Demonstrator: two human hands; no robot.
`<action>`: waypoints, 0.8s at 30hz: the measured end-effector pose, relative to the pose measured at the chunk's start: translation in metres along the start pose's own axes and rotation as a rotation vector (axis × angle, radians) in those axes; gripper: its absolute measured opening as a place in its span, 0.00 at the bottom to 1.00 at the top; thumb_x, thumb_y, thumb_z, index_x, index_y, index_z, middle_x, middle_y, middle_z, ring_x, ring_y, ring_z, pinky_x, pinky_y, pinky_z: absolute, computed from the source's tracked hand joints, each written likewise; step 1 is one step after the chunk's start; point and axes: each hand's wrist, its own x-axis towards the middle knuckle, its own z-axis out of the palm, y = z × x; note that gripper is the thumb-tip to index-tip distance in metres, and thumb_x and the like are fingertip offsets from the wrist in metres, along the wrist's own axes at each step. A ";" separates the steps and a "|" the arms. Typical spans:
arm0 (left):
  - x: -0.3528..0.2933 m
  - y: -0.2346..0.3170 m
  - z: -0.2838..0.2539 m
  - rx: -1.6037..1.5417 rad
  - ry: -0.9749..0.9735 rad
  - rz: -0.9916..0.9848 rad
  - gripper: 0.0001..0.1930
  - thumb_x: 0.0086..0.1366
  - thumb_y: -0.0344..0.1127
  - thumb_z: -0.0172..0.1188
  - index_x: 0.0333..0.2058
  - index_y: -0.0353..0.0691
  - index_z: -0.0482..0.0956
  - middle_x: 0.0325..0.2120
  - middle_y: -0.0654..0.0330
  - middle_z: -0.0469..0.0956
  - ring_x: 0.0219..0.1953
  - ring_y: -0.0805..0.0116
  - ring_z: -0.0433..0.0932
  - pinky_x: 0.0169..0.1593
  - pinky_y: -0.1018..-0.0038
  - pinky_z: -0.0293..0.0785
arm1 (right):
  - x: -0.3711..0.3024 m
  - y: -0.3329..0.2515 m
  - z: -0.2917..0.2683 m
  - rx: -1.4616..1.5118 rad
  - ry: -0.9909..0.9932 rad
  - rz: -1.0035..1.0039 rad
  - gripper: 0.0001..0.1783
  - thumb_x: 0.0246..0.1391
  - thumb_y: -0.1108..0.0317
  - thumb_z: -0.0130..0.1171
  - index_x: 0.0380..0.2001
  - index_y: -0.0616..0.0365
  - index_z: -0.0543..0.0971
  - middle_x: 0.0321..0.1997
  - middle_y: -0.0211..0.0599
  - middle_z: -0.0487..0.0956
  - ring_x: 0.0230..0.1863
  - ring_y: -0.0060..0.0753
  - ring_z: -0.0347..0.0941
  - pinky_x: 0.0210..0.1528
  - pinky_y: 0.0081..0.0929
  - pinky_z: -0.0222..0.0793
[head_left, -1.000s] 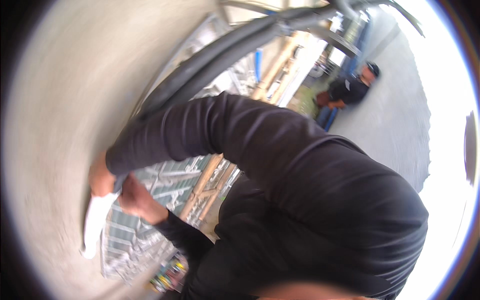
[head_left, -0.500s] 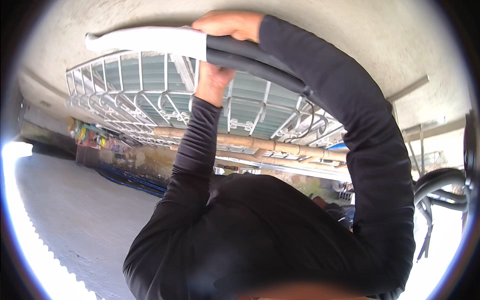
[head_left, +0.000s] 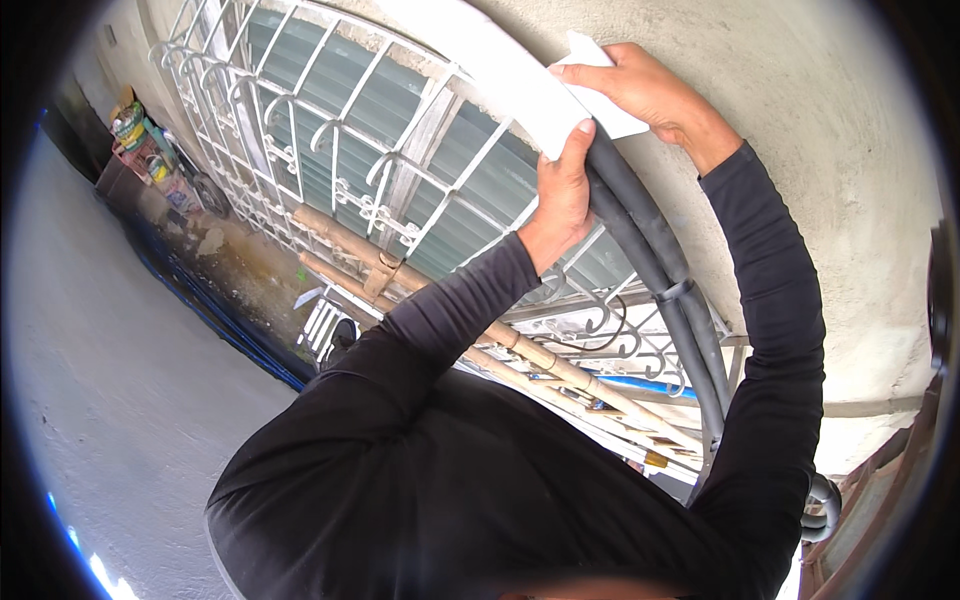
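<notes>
A pair of black foam-covered pipes (head_left: pixel 641 222) runs along the wall, its upper stretch wrapped in white tape (head_left: pixel 490 62). My left hand (head_left: pixel 566 195) is closed around the pipes at the tape's lower edge, thumb pressed on the white wrap. On the wall side, my right hand (head_left: pixel 652 92) pinches a loose white flap of tape (head_left: pixel 615 112) between thumb and fingers. This flap stands out from the pipes. Lower down, a dark band (head_left: pixel 676 291) ties the pipes together.
A white metal window grille (head_left: pixel 345 125) lies beside the pipes, with louvred glass behind. Below it bamboo poles (head_left: pixel 545 352) cross at a slant. The plaster wall (head_left: pixel 830 190) rises on the right. Far left are a heap of coloured items (head_left: pixel 150 150) and blue cables (head_left: pixel 215 315).
The view has turned, so the pipes now slope down to the right. My right hand has come off the top of the wrap and now holds a white flap out beside the pipes.
</notes>
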 end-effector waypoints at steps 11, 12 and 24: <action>0.005 -0.028 0.001 0.290 0.117 0.457 0.33 0.68 0.35 0.70 0.64 0.32 0.63 0.54 0.53 0.74 0.56 0.61 0.75 0.60 0.66 0.72 | -0.035 -0.049 0.042 -0.459 0.210 -0.110 0.23 0.62 0.59 0.64 0.41 0.77 0.80 0.34 0.62 0.85 0.35 0.45 0.88 0.38 0.38 0.80; 0.002 -0.028 -0.001 0.426 0.155 0.612 0.33 0.68 0.36 0.71 0.65 0.33 0.63 0.54 0.52 0.74 0.57 0.60 0.75 0.61 0.64 0.72 | -0.042 -0.049 0.056 -0.685 0.250 -0.190 0.19 0.61 0.62 0.62 0.37 0.75 0.78 0.33 0.65 0.83 0.36 0.52 0.87 0.38 0.41 0.81; -0.032 -0.033 -0.022 0.392 -0.013 0.543 0.27 0.73 0.41 0.63 0.64 0.36 0.67 0.52 0.54 0.77 0.54 0.60 0.78 0.55 0.65 0.75 | -0.058 -0.030 0.114 -1.216 0.392 -0.469 0.05 0.54 0.72 0.68 0.29 0.63 0.83 0.28 0.43 0.80 0.43 0.48 0.80 0.50 0.43 0.75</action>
